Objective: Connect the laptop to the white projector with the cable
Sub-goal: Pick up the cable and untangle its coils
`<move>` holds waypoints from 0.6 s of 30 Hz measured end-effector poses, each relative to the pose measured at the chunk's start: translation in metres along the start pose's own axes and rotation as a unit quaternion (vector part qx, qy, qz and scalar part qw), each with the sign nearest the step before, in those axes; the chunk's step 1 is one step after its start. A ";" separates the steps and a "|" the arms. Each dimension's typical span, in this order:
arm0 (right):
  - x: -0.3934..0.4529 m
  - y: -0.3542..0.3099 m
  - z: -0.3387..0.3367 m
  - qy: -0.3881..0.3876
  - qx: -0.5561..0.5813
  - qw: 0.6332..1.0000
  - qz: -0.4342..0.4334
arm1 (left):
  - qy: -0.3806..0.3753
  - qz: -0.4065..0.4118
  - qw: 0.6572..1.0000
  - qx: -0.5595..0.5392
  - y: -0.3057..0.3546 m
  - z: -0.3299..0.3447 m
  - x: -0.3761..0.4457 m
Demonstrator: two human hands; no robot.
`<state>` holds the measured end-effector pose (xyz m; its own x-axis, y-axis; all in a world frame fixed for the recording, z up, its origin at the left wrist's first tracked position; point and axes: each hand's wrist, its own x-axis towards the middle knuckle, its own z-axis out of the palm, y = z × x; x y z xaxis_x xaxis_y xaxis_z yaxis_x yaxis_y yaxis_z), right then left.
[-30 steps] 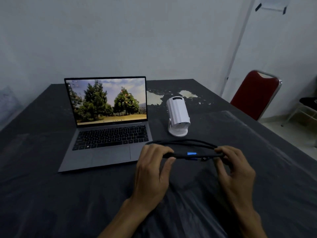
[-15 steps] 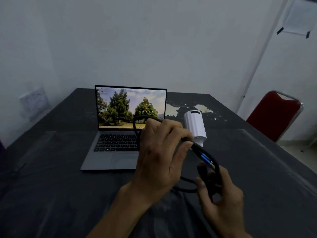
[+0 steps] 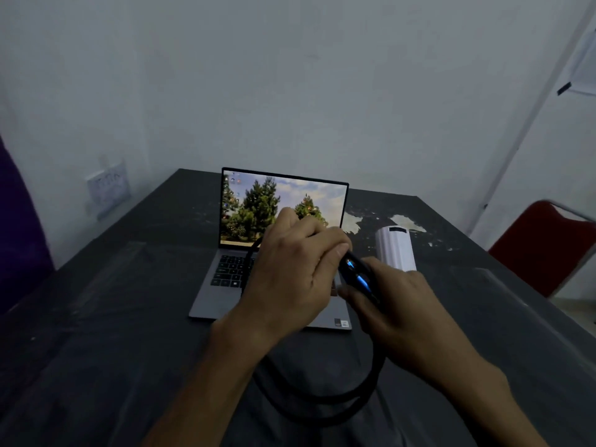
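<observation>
Cable (image 3: 358, 279) bundle gripped by both hands above laptop (image 3: 225, 285).
Left hand (image 3: 290, 275) and right hand (image 3: 400, 304) hold it; hanging loop could snag the projector (image 3: 396, 250).

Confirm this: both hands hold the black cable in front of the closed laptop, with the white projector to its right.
Wrong on one point: the laptop is open, screen lit, as the head view shows. Both the left hand and right hand do hold the black cable, with the white projector to its right.

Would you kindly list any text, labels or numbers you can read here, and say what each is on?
No text is legible.
Laptop stickers by its front right corner: too small to read.
Desktop icons on its screen: blurred.
Projector: no readable marking.
Paper on the wall: blurred.
</observation>
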<state>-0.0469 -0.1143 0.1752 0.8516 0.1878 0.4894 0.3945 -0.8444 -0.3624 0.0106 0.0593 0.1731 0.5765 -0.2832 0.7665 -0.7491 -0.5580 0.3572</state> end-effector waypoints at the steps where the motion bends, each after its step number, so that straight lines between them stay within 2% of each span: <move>1: 0.006 -0.004 0.000 -0.002 0.009 1.000 -0.003 | 0.003 -0.006 1.000 0.000 -0.002 -0.003 0.001; 3: 0.017 -0.011 0.004 0.005 0.017 1.000 -0.008 | 0.012 -0.020 1.000 -0.011 -0.008 -0.010 0.002; 6: 0.029 -0.018 0.012 0.026 0.101 0.995 0.003 | 0.038 -0.057 0.995 -0.074 -0.009 -0.020 0.003; 10: 0.047 -0.017 0.035 0.079 0.267 0.958 0.064 | 0.154 -0.100 0.976 -0.118 -0.002 -0.033 0.005; 12: 0.057 -0.022 0.049 0.092 0.340 0.932 0.086 | 0.122 -0.144 0.973 -0.130 -0.009 -0.039 0.005; 15: 0.070 -0.044 0.074 0.080 0.373 0.923 0.050 | -0.004 -0.224 0.967 -0.122 -0.028 -0.046 0.001; 16: 0.073 -0.053 0.082 0.072 0.376 0.923 0.038 | -0.016 -0.245 0.961 -0.124 -0.035 -0.048 -0.001; 18: 0.076 -0.068 0.099 0.052 0.388 0.920 0.024 | 0.009 -0.282 0.945 -0.163 -0.050 -0.052 -0.003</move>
<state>0.0249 0.0068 0.1588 0.8522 0.0765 0.5176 0.5201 -0.2312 -0.8222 0.0291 0.1290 0.1804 0.9109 0.0033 0.4127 -0.3862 -0.3458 0.8552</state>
